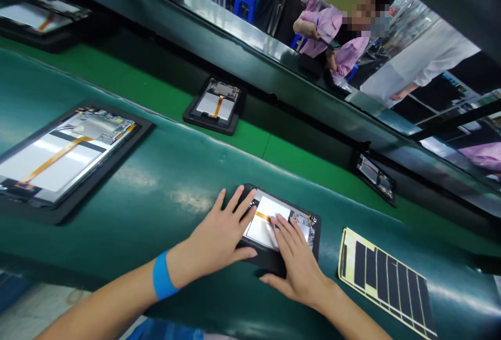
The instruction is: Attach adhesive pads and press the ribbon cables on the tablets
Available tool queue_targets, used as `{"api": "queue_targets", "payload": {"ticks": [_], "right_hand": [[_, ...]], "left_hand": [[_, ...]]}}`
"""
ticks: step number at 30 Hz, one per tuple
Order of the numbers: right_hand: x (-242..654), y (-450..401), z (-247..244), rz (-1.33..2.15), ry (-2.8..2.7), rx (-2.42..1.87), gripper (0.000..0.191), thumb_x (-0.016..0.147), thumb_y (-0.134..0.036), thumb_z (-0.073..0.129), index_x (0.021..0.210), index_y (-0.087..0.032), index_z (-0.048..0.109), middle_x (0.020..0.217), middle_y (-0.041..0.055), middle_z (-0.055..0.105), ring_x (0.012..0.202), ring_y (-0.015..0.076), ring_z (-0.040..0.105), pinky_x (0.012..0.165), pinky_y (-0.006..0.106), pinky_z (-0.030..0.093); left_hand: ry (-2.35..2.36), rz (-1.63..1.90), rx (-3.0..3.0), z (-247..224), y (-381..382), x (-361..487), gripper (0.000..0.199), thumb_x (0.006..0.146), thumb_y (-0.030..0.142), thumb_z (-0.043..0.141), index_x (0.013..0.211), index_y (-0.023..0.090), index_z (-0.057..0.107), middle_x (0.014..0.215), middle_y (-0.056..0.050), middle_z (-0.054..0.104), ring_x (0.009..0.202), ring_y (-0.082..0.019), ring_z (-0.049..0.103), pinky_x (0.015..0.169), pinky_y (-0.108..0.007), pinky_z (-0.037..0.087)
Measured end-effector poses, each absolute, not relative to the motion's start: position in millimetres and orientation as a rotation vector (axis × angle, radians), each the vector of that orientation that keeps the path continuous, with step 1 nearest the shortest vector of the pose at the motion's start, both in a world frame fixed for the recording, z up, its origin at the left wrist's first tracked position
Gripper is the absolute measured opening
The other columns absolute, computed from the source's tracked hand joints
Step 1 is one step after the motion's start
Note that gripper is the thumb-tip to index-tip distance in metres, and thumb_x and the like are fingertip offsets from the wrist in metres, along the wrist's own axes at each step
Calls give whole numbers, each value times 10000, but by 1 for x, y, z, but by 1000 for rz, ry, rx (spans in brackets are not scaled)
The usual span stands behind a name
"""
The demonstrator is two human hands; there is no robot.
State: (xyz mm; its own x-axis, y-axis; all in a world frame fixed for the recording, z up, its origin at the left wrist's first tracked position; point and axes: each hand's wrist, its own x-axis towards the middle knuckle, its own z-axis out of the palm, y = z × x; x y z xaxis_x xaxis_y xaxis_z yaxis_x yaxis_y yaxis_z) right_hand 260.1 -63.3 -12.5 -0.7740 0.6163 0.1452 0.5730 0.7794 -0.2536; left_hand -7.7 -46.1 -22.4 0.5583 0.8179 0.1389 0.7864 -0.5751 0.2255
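Dark green, smooth workbench (176, 170) spans our near side; a bright green flat belt (252, 141) runs beyond it, carrying similar units. Bench centre: one opened, black-edged tablet (260, 232) lies flat under both our hands, left of a yellow backing sheet with black strips (385, 280). Our left hand (221, 233), blue band (162, 276) at the wrist, is open, fingers spread over the tablet's left end. Our right hand (299, 264) is open too, fingers together and flat toward its right half, thumb out at the near side. Neither grips anything visible; what lies beneath the fingers we cannot tell. An orange ribbon cable (263, 217) crosses the white panel between them. Judgement: we should steady with the left, press lightly and evenly with the right, and spare the ribbon and the exposed board.
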Motion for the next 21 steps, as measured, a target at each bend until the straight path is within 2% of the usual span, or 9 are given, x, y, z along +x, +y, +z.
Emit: {"api": "queue_targets", "payload": {"ticks": [4,8,13,15,18,21], "right_hand": [[259,-68,-16,206,-2773,-994,1001,922,-426,654,1645,-103,42,1623,230,352,1549,373,245,1179,670,344],[259,-63,-17,160,-2793,-997,1031,914,-458,649,1641,-75,27,1601,244,385,1526,388,299,1172,683,346],[271,-19,-23,70,-2708,-1108,1039,908,-538,650,1647,-117,53,1574,228,438,1472,382,405,1189,651,338],[280,11,-27,-4,-2632,-1197,989,913,-570,641,1639,-132,133,1543,224,481,1433,383,457,1188,650,331],[291,55,-32,-188,-2355,-1459,812,976,-571,533,1593,-112,272,1500,253,513,1387,404,496,1146,683,340],[288,74,-35,-246,-2145,-1584,717,1026,-507,434,1583,-84,275,1453,271,548,1352,399,522,1109,687,369]], "left_hand": [[1524,484,2564,-15,-22,-27,674,980,601,513,1454,123,549,1640,-225,322,1499,-458,318,1151,-678,338],[1633,610,2493,-13,-13,-36,588,1030,520,443,1438,115,565,1585,-215,429,1467,-424,390,1156,-632,362],[1637,681,2471,-17,-12,-36,524,1030,490,458,1403,149,596,1537,-190,500,1437,-388,443,1153,-598,384],[1644,690,2466,-20,-11,-36,517,1036,485,448,1392,144,602,1523,-192,515,1421,-385,463,1139,-595,402],[1640,692,2489,-23,-10,-36,512,1047,470,431,1379,124,608,1502,-199,535,1398,-385,489,1121,-590,421],[1619,704,2501,-25,-9,-35,494,1043,454,454,1363,116,617,1477,-199,558,1388,-380,499,1118,-579,426]]}}
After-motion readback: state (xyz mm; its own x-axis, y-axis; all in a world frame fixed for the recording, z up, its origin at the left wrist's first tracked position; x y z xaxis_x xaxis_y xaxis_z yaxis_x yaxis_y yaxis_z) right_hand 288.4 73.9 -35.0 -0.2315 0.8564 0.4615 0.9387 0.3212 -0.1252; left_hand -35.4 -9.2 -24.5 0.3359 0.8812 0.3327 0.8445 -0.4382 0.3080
